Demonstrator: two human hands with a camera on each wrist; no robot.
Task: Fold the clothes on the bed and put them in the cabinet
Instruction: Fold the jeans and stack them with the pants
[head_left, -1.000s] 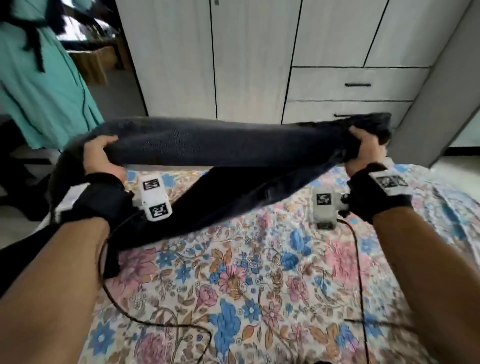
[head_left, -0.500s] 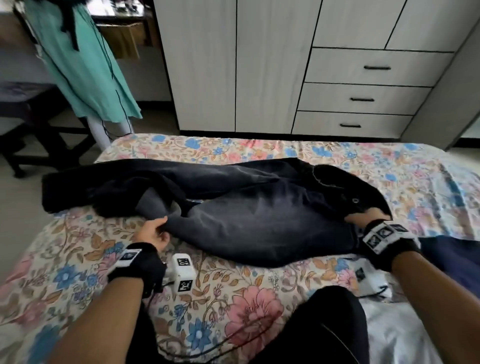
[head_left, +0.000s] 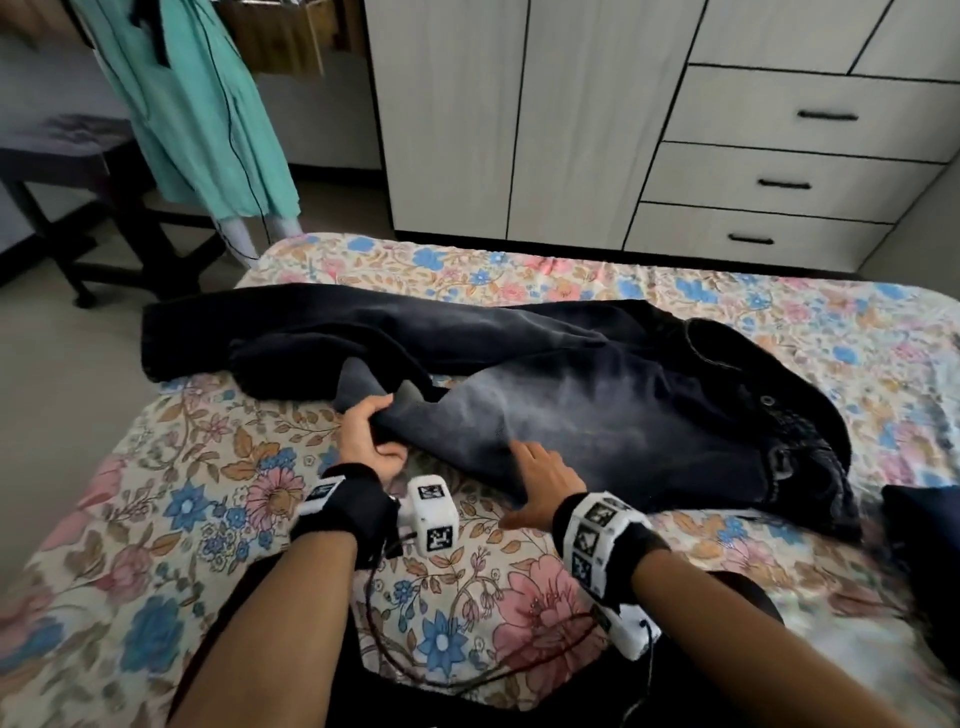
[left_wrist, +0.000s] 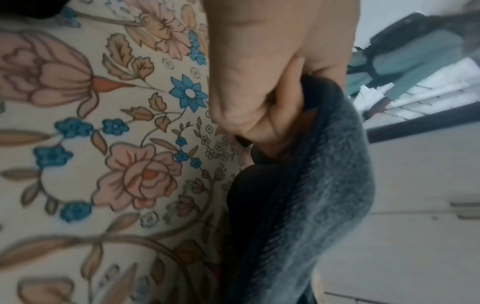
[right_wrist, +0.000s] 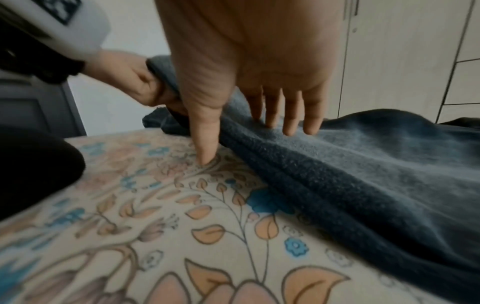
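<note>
Nearest the person, the right hand (head_left: 540, 480) lies flat with straight, spread fingers (right_wrist: 291, 115) on the near edge of the dark jeans (head_left: 597, 415), thumb tip down on the floral bedsheet (head_left: 208, 519); it presses rather than grasps. Just to its left, the left hand (head_left: 369, 434) is clenched around a bunched fold of the jeans' leg, fingers (left_wrist: 272, 123) curled over the fabric edge and lifting it slightly off the sheet.

The jeans lie spread across the bed, long axis running left to right. The waistband (head_left: 769, 405), with its button, sits at the right end; the legs trail to the left, their cuffs (head_left: 156, 338) near the bed's left edge, one leg rumpled and doubled back by the left hand. So most of the garment lies beyond and to the right of the left hand's grip, and the loose leg ends lie beyond and to its left. The left hand is the nearer one to those leg ends; the right hand is nearer the seat and waist. The next move likely calls for straightening that rumpled leg along the long axis while the flat right hand anchors the cloth.

Farther off, past the foot of the bed, stands the white cabinet (head_left: 447, 114) with closed doors and drawers (head_left: 795, 182). A teal garment (head_left: 208, 104) hangs at the far left.
</note>
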